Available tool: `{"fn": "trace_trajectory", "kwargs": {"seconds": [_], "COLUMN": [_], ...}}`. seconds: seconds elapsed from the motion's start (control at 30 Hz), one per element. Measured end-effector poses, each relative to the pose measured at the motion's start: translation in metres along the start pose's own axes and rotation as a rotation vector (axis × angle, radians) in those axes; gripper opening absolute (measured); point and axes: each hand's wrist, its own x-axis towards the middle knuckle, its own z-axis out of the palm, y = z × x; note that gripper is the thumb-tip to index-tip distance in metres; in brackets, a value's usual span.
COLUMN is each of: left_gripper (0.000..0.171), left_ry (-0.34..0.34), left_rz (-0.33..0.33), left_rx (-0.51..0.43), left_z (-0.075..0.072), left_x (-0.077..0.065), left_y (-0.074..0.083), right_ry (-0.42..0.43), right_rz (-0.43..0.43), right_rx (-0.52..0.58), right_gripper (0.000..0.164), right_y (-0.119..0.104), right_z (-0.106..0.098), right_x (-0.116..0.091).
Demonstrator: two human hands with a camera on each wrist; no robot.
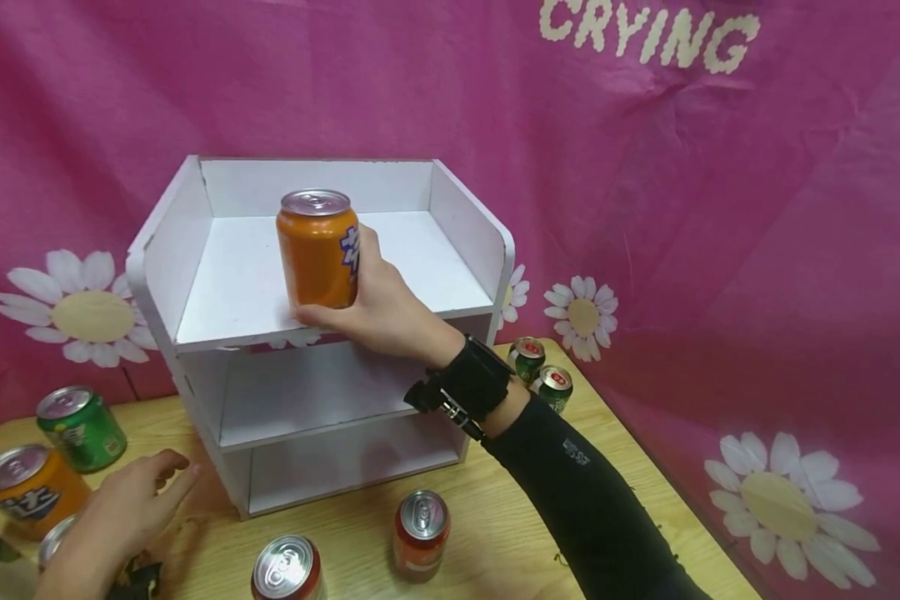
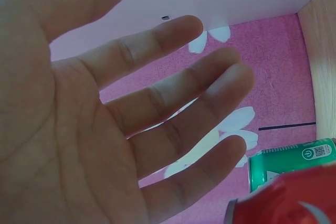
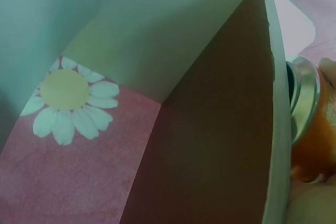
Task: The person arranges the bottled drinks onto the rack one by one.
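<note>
My right hand (image 1: pixel 390 308) grips an upright orange soda can (image 1: pixel 315 254) at the front of the top shelf of a white three-level rack (image 1: pixel 232 275). The right wrist view shows that can (image 3: pixel 307 129) at the board's front edge; whether its base touches the shelf I cannot tell. Left of the rack, my left hand (image 1: pixel 123 508) hovers above the table with relaxed, spread fingers and nothing in its palm. Nearest to it are a second orange can (image 1: pixel 33 492), a green can (image 1: pixel 82 429) and a partly hidden silver-topped can (image 1: pixel 54 537).
Two red cans (image 1: pixel 422 533) (image 1: pixel 288 571) stand on the wooden table (image 1: pixel 495 533) before the rack. A pair of dark green cans (image 1: pixel 527 358) is right of it, partly behind my right forearm. Another can (image 1: pixel 0 571) is cut off at lower left. Pink cloth (image 1: pixel 682 208) hangs behind.
</note>
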Motion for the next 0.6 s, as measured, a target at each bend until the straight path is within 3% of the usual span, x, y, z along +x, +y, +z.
{"fn": "trace_trajectory", "kwargs": {"seconds": [0.23, 0.6], "left_gripper": [0.069, 0.062], "left_ry": [-0.021, 0.005], "left_rz": [-0.025, 0.015], "left_rx": [-0.015, 0.011], "left_z": [0.001, 0.0036], "left_x": [-0.0004, 0.0014], "left_y": [-0.0009, 0.0015], "right_ry": [-0.024, -0.103], "right_rz": [0.009, 0.069], "right_rx": [0.027, 0.027], "right_gripper": [0.09, 0.08], "right_y": [-0.0039, -0.0088], "right_z": [0.0074, 0.0103], "right_x": [0.0042, 0.0085]}}
